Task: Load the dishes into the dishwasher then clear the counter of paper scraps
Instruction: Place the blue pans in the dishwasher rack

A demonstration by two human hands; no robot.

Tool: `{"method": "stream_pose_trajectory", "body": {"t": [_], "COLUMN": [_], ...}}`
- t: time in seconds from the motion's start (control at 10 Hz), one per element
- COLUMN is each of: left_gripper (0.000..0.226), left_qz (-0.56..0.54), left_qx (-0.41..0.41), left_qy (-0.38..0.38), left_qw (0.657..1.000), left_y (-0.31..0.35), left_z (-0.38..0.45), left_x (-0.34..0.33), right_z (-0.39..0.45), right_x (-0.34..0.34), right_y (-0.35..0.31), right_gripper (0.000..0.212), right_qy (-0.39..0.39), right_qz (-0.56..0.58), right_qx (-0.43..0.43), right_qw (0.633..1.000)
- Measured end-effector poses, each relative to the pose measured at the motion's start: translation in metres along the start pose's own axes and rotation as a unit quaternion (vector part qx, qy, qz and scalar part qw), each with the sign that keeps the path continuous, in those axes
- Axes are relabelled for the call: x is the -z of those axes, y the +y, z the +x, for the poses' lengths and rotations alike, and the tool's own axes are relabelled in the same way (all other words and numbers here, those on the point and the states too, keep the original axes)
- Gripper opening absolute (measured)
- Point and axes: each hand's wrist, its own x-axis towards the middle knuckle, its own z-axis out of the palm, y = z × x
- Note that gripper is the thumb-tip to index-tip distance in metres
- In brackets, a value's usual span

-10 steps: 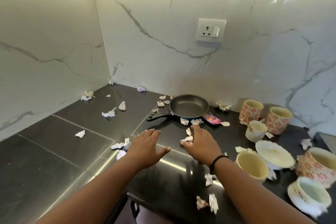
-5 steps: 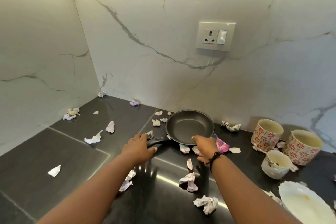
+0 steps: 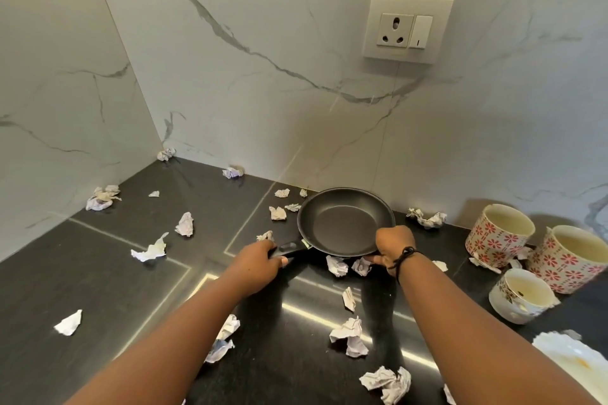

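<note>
A small black frying pan sits near the back wall on the dark counter. My left hand grips its black handle at the pan's left. My right hand holds the pan's right rim, fingers curled over the edge, thumb underneath. Crumpled paper scraps lie scattered over the counter, several just under and around the pan. Two floral mugs stand at the right, a white cup in front of them, and a white plate shows at the lower right edge.
The marble wall behind carries a socket and switch plate. The counter meets a side wall at the left corner, where more scraps lie. Dishes crowd the right side.
Both hands moved forward from the counter's middle to the pan. The left took hold of the handle and the right closed on the rim. The camera moved closer.
</note>
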Motion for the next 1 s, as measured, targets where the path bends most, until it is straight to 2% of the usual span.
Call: {"method": "stream_pose_trajectory", "body": {"t": [0.1,0.2,0.3,0.4,0.5,0.6,0.7,0.8,0.9,1.0], "left_gripper": [0.027,0.017,0.021,0.02,0.018,0.011,0.016,0.011,0.027,0.055], "left_qz": [-0.029,-0.073,-0.116,-0.16,-0.208,-0.255,-0.302,-0.409,-0.475,-0.46], "left_qx": [-0.019,-0.037,-0.058,-0.078,-0.106,-0.149,-0.215,-0.226,-0.146,-0.085], "left_qy": [0.023,0.046,0.067,0.102,0.106,0.077,-0.002,-0.055,-0.053,-0.147], "left_qw": [0.999,0.996,0.989,0.979,0.967,0.952,0.929,0.882,0.866,0.872], "left_y": [0.004,0.011,0.023,0.043,0.064,0.076,0.079,0.08,0.088,0.108], "left_z": [-0.016,-0.039,-0.065,-0.097,-0.138,-0.181,-0.224,-0.249,-0.25,-0.251], "left_x": [0.003,0.012,0.019,0.022,0.019,0.005,-0.005,0.006,0.022,0.023], "right_z": [-0.006,-0.035,-0.098,-0.149,-0.207,-0.243,-0.278,-0.313,-0.342,-0.372], "right_x": [0.009,0.024,0.039,0.034,0.01,-0.005,0.018,0.064,0.113,0.164], "right_y": [-0.006,-0.017,-0.037,-0.033,-0.018,-0.004,0.003,0.019,0.044,0.083], "right_gripper": [0.032,0.032,0.027,0.028,0.019,0.012,0.015,0.022,0.021,0.015], "right_qy": [-0.002,0.018,-0.018,-0.109,-0.189,-0.137,-0.106,-0.113,-0.136,-0.143], "right_qz": [-0.041,0.004,0.213,0.268,0.234,0.275,0.33,0.333,0.342,0.303], "right_qx": [0.017,0.027,-0.005,-0.019,-0.021,-0.006,0.004,0.002,-0.024,-0.039], "right_qw": [0.999,0.999,0.977,0.957,0.954,0.952,0.938,0.936,0.93,0.941]}}
